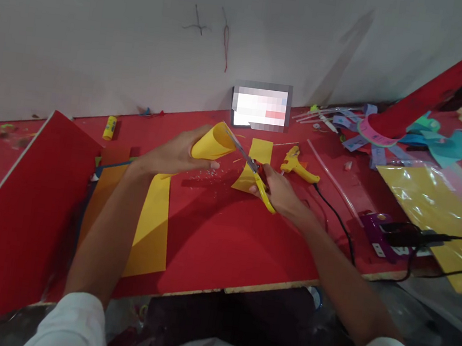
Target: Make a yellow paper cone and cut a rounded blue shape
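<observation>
The left hand holds a rolled yellow paper cone above the red bench, fingers clamped round it. The right hand grips yellow-handled scissors, fingers closed through the loops, blades at the cone's open rim. A clean cut seems to call for a steady cone, turned into the blades, with the thumb kept back. A glue gun lies just beside.
</observation>
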The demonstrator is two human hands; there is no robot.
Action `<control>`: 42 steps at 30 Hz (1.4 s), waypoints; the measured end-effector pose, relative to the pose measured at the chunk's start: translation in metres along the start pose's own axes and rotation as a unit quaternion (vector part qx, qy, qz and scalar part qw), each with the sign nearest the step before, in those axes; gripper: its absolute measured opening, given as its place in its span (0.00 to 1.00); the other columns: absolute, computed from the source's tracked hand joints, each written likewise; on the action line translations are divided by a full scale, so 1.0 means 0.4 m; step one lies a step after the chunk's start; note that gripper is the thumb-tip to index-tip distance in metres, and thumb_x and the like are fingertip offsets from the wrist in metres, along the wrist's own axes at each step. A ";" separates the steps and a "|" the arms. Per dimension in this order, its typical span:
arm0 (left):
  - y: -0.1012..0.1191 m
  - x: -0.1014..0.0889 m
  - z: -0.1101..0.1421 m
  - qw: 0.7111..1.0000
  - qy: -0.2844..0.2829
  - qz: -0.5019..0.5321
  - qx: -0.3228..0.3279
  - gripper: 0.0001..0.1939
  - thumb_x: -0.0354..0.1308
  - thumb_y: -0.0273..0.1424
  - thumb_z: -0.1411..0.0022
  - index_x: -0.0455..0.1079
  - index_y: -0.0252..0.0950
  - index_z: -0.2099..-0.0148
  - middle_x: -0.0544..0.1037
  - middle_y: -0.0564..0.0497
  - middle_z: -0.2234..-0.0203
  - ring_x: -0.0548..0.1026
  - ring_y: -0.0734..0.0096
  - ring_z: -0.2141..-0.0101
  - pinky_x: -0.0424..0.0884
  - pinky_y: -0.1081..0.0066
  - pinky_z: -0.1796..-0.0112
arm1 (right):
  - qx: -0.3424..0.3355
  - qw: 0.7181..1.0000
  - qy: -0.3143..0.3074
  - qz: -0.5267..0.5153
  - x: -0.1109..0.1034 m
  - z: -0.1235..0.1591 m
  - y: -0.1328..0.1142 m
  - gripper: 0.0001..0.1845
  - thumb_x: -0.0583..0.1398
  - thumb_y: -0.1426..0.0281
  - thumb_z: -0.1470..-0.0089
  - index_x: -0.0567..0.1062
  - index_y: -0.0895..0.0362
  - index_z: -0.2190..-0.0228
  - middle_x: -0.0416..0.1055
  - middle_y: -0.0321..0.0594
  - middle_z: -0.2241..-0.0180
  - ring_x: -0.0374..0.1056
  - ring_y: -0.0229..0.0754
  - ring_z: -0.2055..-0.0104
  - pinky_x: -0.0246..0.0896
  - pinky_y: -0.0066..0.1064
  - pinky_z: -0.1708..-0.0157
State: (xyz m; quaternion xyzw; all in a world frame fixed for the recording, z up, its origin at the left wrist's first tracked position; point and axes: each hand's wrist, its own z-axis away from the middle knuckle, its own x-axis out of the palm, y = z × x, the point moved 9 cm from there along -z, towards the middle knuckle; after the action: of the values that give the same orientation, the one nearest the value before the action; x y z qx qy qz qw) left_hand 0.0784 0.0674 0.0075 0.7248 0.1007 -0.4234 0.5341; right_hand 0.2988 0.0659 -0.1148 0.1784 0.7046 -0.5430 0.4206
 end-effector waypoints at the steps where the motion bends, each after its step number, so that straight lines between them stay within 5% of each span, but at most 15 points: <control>1: -0.001 -0.002 -0.001 1.000 0.003 -0.009 0.000 0.43 0.66 0.60 0.39 0.68 0.41 0.30 0.77 0.42 0.37 0.75 0.48 0.39 0.72 0.55 0.38 | -0.002 1.000 0.003 -0.007 0.000 0.001 0.000 0.19 0.60 0.54 0.40 0.67 0.52 0.53 0.77 0.44 0.63 0.72 0.49 0.65 0.54 0.34 0.68; 33: 0.012 0.017 -0.002 0.999 -0.033 0.000 0.012 0.42 0.68 0.59 0.41 0.69 0.44 0.31 0.77 0.44 0.35 0.74 0.46 0.37 0.72 0.53 0.37 | -0.026 0.998 0.049 0.019 -0.032 -0.004 -0.003 0.19 0.61 0.53 0.39 0.70 0.54 0.57 0.78 0.48 0.60 0.74 0.53 0.61 0.57 0.37 0.64; 42: 0.028 0.019 0.001 0.999 -0.041 -0.009 0.021 0.42 0.66 0.58 0.37 0.65 0.42 0.30 0.75 0.53 0.34 0.72 0.49 0.37 0.68 0.54 0.34 | -0.008 0.997 0.068 0.043 -0.037 -0.005 0.011 0.20 0.63 0.52 0.40 0.72 0.53 0.56 0.79 0.49 0.59 0.75 0.54 0.60 0.57 0.37 0.64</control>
State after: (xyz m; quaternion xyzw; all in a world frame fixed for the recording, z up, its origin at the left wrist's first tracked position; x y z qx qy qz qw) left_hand 0.0897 0.0599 0.0098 0.7168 0.0763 -0.4596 0.5187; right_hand 0.3097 0.0723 -0.1055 0.2423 0.7275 -0.5054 0.3958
